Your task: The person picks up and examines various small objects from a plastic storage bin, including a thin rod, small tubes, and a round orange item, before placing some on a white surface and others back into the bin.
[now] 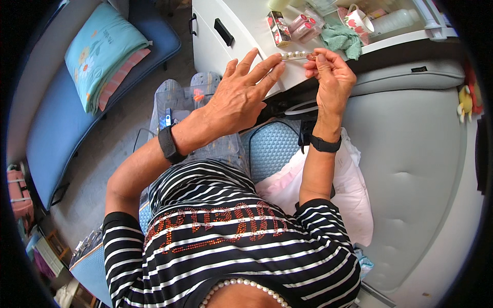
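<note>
Head view, nearest first: a striped shirt [241, 251], then both hands raised over the near edge of the white surface [254, 25]. Between them is a slim pearl-beaded strip [295, 54]. The right hand [334, 77] pinches its right end between thumb and fingers; the left hand [239, 97] is spread, two fingertips at the left end, though I cannot tell if they grip. It should be light, fairly stiff, with smooth, slippery beads that might come loose; best held by its ends. Farther off stand a patterned box [279, 29], pink tubes [304, 26] and, rightward, a green cloth [343, 41].
</note>
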Action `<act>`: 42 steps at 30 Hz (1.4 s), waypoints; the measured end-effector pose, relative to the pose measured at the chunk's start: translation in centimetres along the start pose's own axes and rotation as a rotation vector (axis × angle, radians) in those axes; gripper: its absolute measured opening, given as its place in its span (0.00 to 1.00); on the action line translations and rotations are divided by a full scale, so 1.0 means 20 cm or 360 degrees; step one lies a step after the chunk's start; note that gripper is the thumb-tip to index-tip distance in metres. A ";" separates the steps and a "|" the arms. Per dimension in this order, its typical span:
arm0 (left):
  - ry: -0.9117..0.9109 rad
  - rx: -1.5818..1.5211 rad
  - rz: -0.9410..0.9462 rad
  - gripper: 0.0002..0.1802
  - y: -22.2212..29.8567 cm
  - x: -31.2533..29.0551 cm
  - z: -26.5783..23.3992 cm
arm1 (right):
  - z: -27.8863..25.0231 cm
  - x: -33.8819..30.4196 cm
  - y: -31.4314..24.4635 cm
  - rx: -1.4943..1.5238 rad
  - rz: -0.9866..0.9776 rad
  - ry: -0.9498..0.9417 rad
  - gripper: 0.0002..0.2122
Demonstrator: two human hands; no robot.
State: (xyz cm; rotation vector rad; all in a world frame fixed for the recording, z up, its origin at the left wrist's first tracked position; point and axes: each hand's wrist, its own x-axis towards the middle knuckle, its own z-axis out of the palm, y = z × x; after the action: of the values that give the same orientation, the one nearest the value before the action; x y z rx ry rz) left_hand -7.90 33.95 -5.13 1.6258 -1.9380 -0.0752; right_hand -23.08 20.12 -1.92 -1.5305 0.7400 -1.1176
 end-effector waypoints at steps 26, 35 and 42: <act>0.0295 -0.0123 -0.1005 0.32 -0.50 -1.06 0.01 | 0.44 -0.51 0.13 -0.0889 0.0110 -0.0825 0.04; 0.0279 -0.0432 -0.1291 0.33 -0.48 -1.11 0.00 | 0.76 -0.46 0.57 -0.1046 -0.0439 -0.1203 0.13; 0.0291 -0.0417 -0.1269 0.34 -0.50 -1.11 0.00 | 0.97 -0.44 0.78 -0.1768 -0.0589 -0.1569 0.07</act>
State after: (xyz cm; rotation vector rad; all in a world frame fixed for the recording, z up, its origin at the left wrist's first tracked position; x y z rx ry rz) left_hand 2.37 51.64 -18.27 2.0281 -1.0022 -0.4555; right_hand -6.86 31.36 -19.53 -2.8860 0.3402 0.0472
